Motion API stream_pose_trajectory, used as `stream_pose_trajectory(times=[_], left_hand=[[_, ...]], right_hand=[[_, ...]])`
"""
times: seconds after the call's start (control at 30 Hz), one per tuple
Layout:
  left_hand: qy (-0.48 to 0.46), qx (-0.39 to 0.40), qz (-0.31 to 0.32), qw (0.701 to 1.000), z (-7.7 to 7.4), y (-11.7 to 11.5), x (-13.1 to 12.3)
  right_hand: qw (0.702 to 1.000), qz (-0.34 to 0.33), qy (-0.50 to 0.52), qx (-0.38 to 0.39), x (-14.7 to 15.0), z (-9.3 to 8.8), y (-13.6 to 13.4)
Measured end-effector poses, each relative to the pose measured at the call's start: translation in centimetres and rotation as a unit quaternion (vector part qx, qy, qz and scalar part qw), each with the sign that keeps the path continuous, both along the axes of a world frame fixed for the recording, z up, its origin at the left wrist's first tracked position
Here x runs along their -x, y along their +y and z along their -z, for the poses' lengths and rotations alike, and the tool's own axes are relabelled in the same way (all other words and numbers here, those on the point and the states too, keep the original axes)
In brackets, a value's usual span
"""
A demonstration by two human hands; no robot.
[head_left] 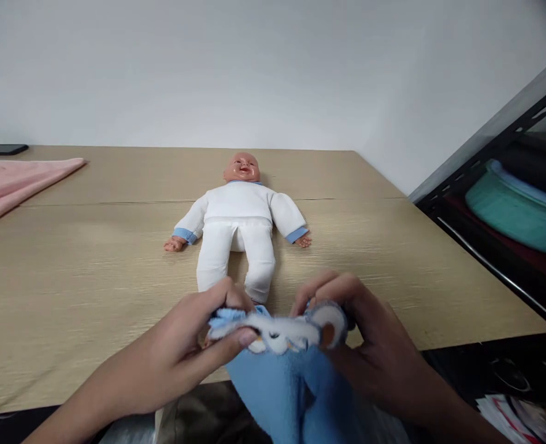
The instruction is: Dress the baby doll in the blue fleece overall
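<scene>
Both hands grip a blue fleecy doll garment [282, 382] at its bunched upper edge, where white trim and a round white-and-brown patch show. My left hand [185, 345] pinches the left end between thumb and fingers. Curled around the right end, beside the round patch, is my right hand [365, 333]. The lower part of the garment hangs over the table's front edge toward my lap. Just beyond my hands a baby doll [239, 203] lies on its back, arms spread, in a white top with blue cuffs and white trousers. Its feet are mostly hidden behind my hands and the cloth.
A pink cloth [18, 185] lies on the wooden table [92, 277] at the left, with a dark flat phone-like object [0, 149] behind it. To the right stands a black metal shelf [480, 246] holding a teal item [522, 209]. A white wall closes off the back.
</scene>
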State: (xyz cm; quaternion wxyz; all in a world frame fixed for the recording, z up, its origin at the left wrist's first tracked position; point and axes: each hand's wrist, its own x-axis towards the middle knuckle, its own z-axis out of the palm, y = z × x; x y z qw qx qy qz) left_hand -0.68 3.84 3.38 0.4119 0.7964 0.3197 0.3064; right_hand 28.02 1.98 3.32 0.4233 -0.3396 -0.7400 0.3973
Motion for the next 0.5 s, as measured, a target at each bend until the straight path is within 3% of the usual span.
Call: stream_pose_trajectory(times=[0.07,0.17,0.2,0.3,0.37,0.5], left_hand=[[0.036,0.060,-0.010,0.998,0.0,0.3,-0.3],[0.051,0.104,0.057,0.992,-0.1,0.7,-1.0],[0.046,0.098,0.073,0.991,-0.1,0.9,-1.1],[0.033,0.043,0.069,0.996,0.1,1.3,-1.3],[0.036,0.019,0.052,0.998,0.4,1.2,-1.2],[0.018,0.048,0.038,0.998,0.6,0.8,-0.9]], right_hand=[[0.996,0.057,-0.064,0.017,-0.2,-1.0,0.6],[0.985,0.083,-0.128,0.080,-0.7,-2.2,2.0],[0.982,0.051,-0.149,0.105,-0.9,-2.6,2.5],[0.960,-0.132,-0.189,0.159,-1.5,-3.2,4.0],[0.945,-0.221,-0.192,0.146,-1.5,-3.3,4.6],[0.950,-0.262,-0.167,0.031,-0.6,-2.8,4.5]])
